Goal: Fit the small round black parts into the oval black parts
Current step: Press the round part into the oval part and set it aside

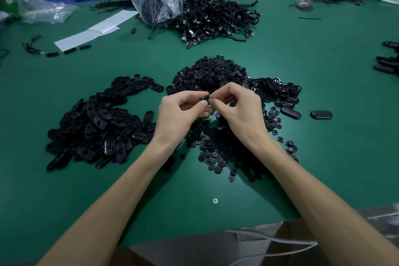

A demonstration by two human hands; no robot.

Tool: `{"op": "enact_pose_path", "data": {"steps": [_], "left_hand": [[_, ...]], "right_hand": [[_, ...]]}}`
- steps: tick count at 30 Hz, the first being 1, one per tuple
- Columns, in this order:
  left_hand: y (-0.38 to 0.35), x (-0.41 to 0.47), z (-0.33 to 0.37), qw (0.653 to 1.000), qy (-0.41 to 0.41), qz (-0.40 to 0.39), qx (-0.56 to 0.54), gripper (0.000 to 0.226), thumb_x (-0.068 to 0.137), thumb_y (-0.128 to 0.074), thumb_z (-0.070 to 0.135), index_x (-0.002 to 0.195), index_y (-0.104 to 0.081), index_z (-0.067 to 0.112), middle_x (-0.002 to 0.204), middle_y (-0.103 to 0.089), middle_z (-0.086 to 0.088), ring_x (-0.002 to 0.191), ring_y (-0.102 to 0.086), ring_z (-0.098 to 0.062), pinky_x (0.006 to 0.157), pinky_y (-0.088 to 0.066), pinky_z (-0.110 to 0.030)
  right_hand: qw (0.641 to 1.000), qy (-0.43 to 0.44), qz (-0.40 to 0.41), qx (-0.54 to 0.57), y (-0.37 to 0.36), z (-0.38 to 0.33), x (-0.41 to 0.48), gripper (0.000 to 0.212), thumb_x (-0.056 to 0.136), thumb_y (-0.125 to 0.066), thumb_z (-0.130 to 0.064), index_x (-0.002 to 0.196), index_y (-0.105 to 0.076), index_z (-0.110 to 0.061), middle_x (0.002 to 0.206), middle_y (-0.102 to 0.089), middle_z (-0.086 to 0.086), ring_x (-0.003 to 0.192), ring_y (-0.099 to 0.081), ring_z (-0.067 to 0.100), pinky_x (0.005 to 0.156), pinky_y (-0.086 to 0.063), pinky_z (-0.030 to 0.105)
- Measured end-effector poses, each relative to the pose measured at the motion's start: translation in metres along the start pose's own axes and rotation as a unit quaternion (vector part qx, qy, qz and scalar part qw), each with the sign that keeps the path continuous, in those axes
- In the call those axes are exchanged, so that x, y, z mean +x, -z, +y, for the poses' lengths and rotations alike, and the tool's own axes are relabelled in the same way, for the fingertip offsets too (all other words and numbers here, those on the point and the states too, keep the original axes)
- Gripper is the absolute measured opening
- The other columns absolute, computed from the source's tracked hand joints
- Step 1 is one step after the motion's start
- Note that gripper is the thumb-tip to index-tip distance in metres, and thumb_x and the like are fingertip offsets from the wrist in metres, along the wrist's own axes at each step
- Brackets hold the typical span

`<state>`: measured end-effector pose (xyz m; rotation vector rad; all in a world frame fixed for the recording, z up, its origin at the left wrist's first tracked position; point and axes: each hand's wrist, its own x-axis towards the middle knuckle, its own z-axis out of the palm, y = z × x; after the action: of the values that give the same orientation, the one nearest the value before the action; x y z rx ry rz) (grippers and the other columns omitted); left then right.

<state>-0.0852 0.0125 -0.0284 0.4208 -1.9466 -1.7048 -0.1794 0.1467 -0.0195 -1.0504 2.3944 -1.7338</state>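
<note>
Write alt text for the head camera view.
The left hand and right hand pinch one small black part together above a green table. A heap of oval black parts lies to the left, small round black parts ahead.

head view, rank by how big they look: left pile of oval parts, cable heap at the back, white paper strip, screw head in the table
1. pile of oval parts
2. cable heap, but it lies farther off, so true size unsure
3. white paper strip
4. screw head, by far the smallest
</note>
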Motion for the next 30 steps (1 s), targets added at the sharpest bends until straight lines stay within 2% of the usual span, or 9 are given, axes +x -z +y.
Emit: {"op": "enact_pose_path", "data": {"steps": [7,11,14,16,19,24,26,30], "left_hand": [[0.000,-0.001,0.000,0.999,0.009,0.032,-0.033,0.016,0.095,-0.071,-0.002,0.110,-0.074,0.000,0.095,-0.080,-0.011,0.085,-0.079,-0.024,0.076,-0.062,-0.026],[0.006,0.002,0.002,0.998,0.025,0.043,-0.044,0.014,0.095,-0.072,0.001,0.109,-0.074,0.002,0.090,-0.080,-0.012,0.079,-0.078,-0.022,0.075,-0.061,-0.026],[0.006,0.002,0.005,0.998,0.018,0.031,-0.046,0.013,0.094,-0.073,0.002,0.107,-0.076,0.005,0.086,-0.079,-0.013,0.079,-0.078,-0.024,0.075,-0.061,-0.026],[0.006,0.001,0.006,0.999,0.009,0.005,-0.041,0.013,0.094,-0.073,0.002,0.106,-0.076,0.006,0.085,-0.079,-0.014,0.078,-0.078,-0.025,0.076,-0.061,-0.027],[0.006,0.000,0.008,1.000,0.004,-0.008,-0.029,0.013,0.092,-0.075,0.001,0.105,-0.076,0.005,0.083,-0.079,-0.013,0.076,-0.078,-0.025,0.075,-0.061,-0.026],[0.007,0.002,0.008,1.000,0.008,-0.011,-0.005,0.013,0.092,-0.074,-0.003,0.102,-0.075,0.005,0.084,-0.079,-0.012,0.077,-0.079,-0.027,0.075,-0.062,-0.028],[0.004,0.003,0.007,1.000,0.014,-0.001,0.007,0.014,0.090,-0.072,-0.005,0.097,-0.076,0.007,0.081,-0.079,-0.011,0.073,-0.078,-0.025,0.074,-0.063,-0.029],[-0.002,0.004,0.005,0.998,0.021,0.027,0.047,0.014,0.076,-0.073,0.010,0.089,-0.075,0.015,0.077,-0.078,-0.008,0.067,-0.077,-0.023,0.071,-0.064,-0.032]], "right_hand": [[0.999,0.047,-0.025,-0.010,-0.002,-0.005,-0.003,0.003,0.089,-0.078,-0.009,0.092,-0.079,-0.010,0.095,-0.066,0.002,0.082,-0.063,0.010,0.075,-0.044,0.011],[0.998,0.060,-0.031,-0.013,-0.001,-0.006,-0.003,0.015,0.094,-0.072,-0.008,0.106,-0.080,-0.015,0.101,-0.066,0.001,0.085,-0.062,0.005,0.072,-0.043,0.011],[1.000,0.026,-0.013,0.011,0.002,-0.005,0.001,0.025,0.095,-0.072,-0.014,0.119,-0.074,-0.019,0.104,-0.068,-0.001,0.089,-0.065,0.006,0.074,-0.049,0.019],[0.999,-0.007,-0.027,0.029,0.004,-0.002,0.003,0.018,0.095,-0.072,-0.016,0.113,-0.077,-0.018,0.097,-0.073,-0.005,0.083,-0.066,0.006,0.074,-0.052,0.027],[0.997,-0.032,-0.039,0.060,0.004,0.002,0.003,0.009,0.094,-0.074,-0.015,0.100,-0.080,-0.017,0.083,-0.076,-0.003,0.074,-0.066,0.013,0.071,-0.053,0.030],[0.995,-0.042,-0.041,0.083,0.001,0.004,0.003,0.006,0.091,-0.075,-0.012,0.095,-0.080,-0.013,0.077,-0.075,-0.007,0.067,-0.064,0.001,0.065,-0.047,0.016],[0.996,-0.038,-0.038,0.073,0.000,0.003,0.002,0.005,0.091,-0.075,-0.011,0.094,-0.079,-0.012,0.076,-0.075,-0.007,0.065,-0.063,0.000,0.064,-0.046,0.014],[0.999,-0.017,-0.028,0.036,-0.004,0.001,-0.002,0.003,0.089,-0.076,-0.010,0.092,-0.078,-0.012,0.075,-0.074,-0.005,0.063,-0.061,0.000,0.063,-0.046,0.013]]}}
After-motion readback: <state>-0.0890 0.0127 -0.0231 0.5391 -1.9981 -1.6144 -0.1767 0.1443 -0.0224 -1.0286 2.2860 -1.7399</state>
